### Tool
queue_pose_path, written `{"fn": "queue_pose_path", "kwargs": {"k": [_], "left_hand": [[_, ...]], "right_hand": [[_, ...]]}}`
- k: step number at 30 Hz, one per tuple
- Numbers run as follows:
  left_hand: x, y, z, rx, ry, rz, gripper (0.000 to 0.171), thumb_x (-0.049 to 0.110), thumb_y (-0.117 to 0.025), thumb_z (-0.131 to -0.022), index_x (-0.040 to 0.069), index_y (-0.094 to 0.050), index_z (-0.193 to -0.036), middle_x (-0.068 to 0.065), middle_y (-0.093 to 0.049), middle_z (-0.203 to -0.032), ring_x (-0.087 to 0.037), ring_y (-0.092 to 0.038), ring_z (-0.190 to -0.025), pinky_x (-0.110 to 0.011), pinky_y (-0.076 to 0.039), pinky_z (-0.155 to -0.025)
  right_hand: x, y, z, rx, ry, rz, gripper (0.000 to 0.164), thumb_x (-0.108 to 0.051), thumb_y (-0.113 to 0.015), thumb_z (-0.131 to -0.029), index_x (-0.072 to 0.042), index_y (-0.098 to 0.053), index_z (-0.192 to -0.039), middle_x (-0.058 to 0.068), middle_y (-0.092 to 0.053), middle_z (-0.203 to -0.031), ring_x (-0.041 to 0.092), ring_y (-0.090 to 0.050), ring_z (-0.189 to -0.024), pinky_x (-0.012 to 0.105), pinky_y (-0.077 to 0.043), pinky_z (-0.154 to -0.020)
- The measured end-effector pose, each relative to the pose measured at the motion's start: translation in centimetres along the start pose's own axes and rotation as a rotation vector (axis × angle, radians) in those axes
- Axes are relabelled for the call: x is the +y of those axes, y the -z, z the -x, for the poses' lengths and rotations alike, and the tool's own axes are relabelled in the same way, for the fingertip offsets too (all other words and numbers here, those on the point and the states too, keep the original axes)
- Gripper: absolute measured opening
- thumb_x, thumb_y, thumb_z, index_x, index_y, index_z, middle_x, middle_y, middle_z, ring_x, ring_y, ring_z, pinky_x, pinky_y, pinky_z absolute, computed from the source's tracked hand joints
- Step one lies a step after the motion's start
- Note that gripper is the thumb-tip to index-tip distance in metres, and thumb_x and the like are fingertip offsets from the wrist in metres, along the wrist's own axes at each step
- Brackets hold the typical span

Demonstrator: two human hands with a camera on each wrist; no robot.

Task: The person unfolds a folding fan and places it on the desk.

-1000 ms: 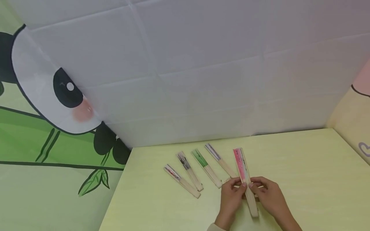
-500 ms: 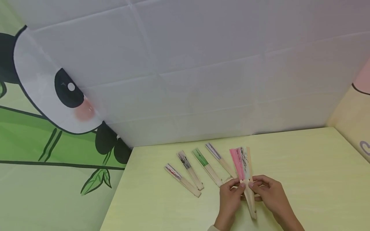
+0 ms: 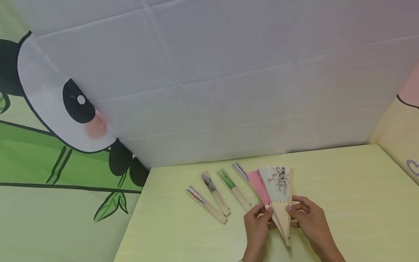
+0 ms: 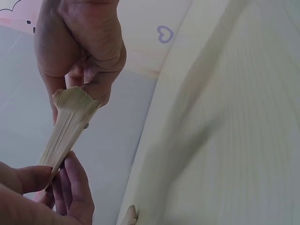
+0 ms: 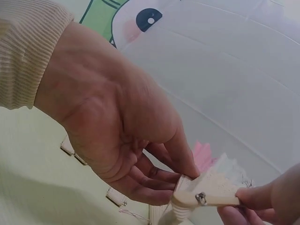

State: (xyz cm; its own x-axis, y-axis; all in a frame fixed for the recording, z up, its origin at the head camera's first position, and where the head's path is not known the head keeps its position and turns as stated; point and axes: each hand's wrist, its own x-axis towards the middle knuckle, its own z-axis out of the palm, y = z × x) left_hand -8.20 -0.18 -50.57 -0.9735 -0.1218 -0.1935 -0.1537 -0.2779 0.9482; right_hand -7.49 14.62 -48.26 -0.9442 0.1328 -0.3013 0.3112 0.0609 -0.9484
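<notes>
Pale yellow-green desk [image 3: 343, 189] meets a white padded wall with a cartoon panda [image 3: 65, 102] painted at the left. Near the desk's front edge, about midway along it, I hold a paper folding fan [image 3: 276, 189], partly spread; its pink and white leaf points toward the back edge and its pivot toward me.

My left hand [image 3: 258, 222] pinches the left outer rib between thumb and fingertips. My right hand [image 3: 306, 218] pinches the right outer rib the same way, low down near the metal rivet [image 5: 201, 198]. Both hands are closed on the fan, which seems lifted slightly off the desk, though I cannot tell for certain.

4 closed fans [image 3: 216, 198] lie in a slanted row just left of my hands, running toward the desk's back-left corner; the nearest one sits partly under the open leaf.

To do this spreading well, I judge I should keep the rivet end steady with my right hand, ease the left rib outward in a smooth arc, and grip wood, not paper, so the pleats do not tear or snag the neighbouring fan.
</notes>
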Motion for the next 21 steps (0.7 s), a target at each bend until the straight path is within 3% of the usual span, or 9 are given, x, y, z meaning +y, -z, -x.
{"fn": "queue_pose_path", "kwargs": {"k": [10,21], "left_hand": [[-0.1,0.1,0.2,0.039,-0.02,0.089,0.017,-0.002,-0.071,-0.092,-0.011,-0.073,-0.106,-0.005,-0.06,-0.084,-0.012,-0.067,-0.066,-0.026,-0.062,-0.058],[-0.2,-0.3,0.4,0.073,0.035,0.184,0.01,0.002,-0.072,-0.097,-0.006,-0.068,-0.102,-0.005,-0.06,-0.085,-0.013,-0.066,-0.071,-0.023,-0.06,-0.057]], "right_hand": [[0.1,0.5,-0.1,0.065,0.008,-0.057,0.051,-0.007,-0.067,-0.104,0.003,-0.046,-0.149,-0.004,-0.069,-0.087,0.005,-0.068,-0.081,0.028,-0.064,-0.07],[-0.1,1.2,-0.1,0.155,0.027,-0.142,0.042,-0.004,-0.064,-0.105,0.002,-0.047,-0.143,-0.006,-0.068,-0.081,0.008,-0.071,-0.076,0.029,-0.065,-0.069]]}}
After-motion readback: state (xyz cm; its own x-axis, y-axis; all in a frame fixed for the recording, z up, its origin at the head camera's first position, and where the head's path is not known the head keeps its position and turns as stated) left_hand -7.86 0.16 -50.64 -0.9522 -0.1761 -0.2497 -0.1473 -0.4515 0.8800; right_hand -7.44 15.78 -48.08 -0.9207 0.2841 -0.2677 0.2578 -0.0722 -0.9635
